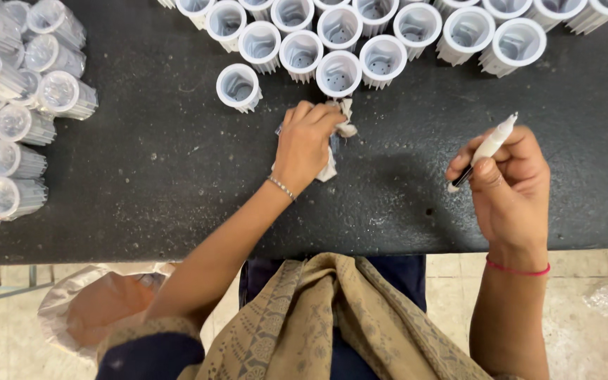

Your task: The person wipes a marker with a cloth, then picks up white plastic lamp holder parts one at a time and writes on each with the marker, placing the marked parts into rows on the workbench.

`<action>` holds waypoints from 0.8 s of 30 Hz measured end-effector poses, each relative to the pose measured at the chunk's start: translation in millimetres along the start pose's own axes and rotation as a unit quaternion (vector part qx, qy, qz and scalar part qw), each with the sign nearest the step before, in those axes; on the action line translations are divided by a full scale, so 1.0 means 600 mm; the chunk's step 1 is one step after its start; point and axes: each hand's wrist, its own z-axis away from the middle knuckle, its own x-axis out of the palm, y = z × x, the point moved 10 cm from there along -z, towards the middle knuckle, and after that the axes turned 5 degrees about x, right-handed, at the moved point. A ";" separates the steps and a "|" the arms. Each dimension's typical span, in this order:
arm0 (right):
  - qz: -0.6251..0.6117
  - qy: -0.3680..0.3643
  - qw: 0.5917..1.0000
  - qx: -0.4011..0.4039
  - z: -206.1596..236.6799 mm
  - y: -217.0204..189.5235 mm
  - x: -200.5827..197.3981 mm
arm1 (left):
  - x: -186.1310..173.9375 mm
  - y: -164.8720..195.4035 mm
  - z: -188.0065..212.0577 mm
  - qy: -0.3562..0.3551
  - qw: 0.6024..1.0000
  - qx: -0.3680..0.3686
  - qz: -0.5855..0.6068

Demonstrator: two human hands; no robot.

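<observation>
My left hand [304,144] rests on the dark table, fingers closed around a crumpled white cloth [340,127] just below a row of white ribbed cup-shaped housings [338,73]. One housing [238,87] stands apart, left of that hand. My right hand [509,184] hovers over the table's right part, pinching a thin white brush-like tool [488,148] whose tip points down-left near my thumb. A thin bracelet circles my left wrist and a red thread circles my right wrist.
The dark table [163,176] carries more white housings along the far edge [459,32] and a pile of clear-capped ones lying at the left [15,112]. A plastic bag [100,299] sits on the tiled floor below the table's front edge.
</observation>
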 end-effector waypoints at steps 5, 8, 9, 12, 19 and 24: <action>-0.001 0.011 1.000 0.005 0.013 -0.005 0.004 | -0.025 0.052 0.059 -0.025 0.999 -0.018 0.031; 0.019 0.010 0.999 0.024 0.012 0.002 0.008 | -0.042 0.074 0.090 -0.048 0.998 -0.035 0.026; 0.029 0.005 0.999 0.029 0.009 0.006 0.011 | -0.050 0.080 0.095 -0.045 0.998 -0.031 0.028; 0.039 0.000 0.998 0.043 0.001 0.021 0.023 | -0.068 0.089 0.105 -0.042 0.999 -0.018 0.028; 0.043 -0.011 0.996 0.072 -0.011 0.044 0.053 | -0.051 0.064 0.095 -0.093 0.993 -0.020 0.077; 0.052 -0.026 0.996 0.071 -0.014 0.045 0.067 | -0.039 0.042 0.101 -0.131 0.985 -0.063 0.093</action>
